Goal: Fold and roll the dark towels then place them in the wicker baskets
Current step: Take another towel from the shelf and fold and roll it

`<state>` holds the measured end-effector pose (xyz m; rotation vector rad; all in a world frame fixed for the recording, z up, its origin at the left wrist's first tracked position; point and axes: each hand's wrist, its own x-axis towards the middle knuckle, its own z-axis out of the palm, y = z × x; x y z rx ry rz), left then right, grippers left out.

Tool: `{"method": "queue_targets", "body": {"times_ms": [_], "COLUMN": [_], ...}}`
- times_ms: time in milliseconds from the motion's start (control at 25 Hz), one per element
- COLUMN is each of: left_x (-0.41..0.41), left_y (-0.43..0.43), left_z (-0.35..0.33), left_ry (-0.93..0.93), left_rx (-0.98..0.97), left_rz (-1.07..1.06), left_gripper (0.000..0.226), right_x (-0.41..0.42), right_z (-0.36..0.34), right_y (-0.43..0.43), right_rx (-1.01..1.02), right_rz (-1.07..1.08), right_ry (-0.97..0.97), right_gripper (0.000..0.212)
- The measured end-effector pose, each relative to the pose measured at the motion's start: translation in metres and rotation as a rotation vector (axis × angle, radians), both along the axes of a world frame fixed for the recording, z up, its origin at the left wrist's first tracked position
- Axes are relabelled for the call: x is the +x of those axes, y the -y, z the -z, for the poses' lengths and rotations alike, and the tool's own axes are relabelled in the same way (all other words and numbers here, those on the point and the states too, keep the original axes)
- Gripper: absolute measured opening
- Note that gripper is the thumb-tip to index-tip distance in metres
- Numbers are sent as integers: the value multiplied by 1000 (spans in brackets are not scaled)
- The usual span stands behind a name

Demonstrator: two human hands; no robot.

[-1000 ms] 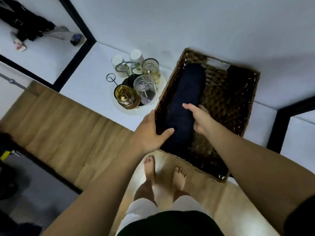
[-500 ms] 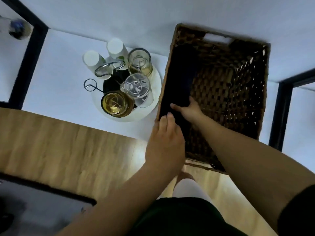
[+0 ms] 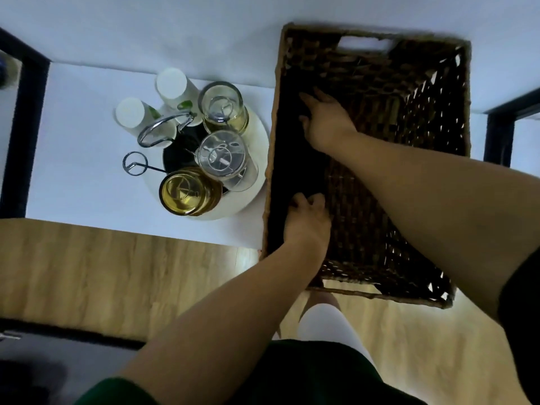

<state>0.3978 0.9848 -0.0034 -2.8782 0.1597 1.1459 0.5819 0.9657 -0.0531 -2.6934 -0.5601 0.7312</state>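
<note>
**Rolled towel set along basket's left wall**

You have both hands inside the basket [image 3: 465, 100], which stands on the white surface [image 3: 81, 121]. The dark towel [image 3: 293, 159], in a roll, lies lengthwise against the left wall. It is too dark to tell whether it sits flat on the bottom.

Your left hand [image 3: 306, 225] is at the near end of the roll, its fingers [image 3: 301, 202] curled over the cloth. Your right hand [image 3: 328, 122] is farther along, its fingers [image 3: 310, 98] fairly straight and laid against the side of the roll.

This looks like the placing step, nearly done. The next move is likely to ease both hands off so the roll keeps its shape, then lift them straight up past the rim. Keep your left arm clear of the tray [image 3: 253, 197] of glass jars just beside the basket. Wicker shows to the right of the roll, which looks like room for more.
</note>
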Motion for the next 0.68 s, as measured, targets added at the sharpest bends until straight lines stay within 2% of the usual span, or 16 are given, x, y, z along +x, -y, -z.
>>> {"method": "queue_targets", "body": {"times_ms": [200,320,400,520,680], "left_x": [2,3,6,13,18], "left_y": [-20,-34,-42,-40,7], "left_z": [-24,-53,-65,-82,-127], "left_ry": [-19,187,298,371,448], "left_rx": [-143,-187,-157,-174,-230], "left_rz": [-9,12,13,-20,60], "left_gripper": [49,61,71,80,78], "right_x": [0,-29,-56,-110,-159], "right_z": [-45,-94,-125,-160,-191], "right_y": [14,42,71,119,175], "right_rx": [43,59,0,-106,-223], "right_rz": [-14,82,131,169,222], "right_ry": [2,144,212,251,272], "right_gripper": [64,61,61,62,66]}}
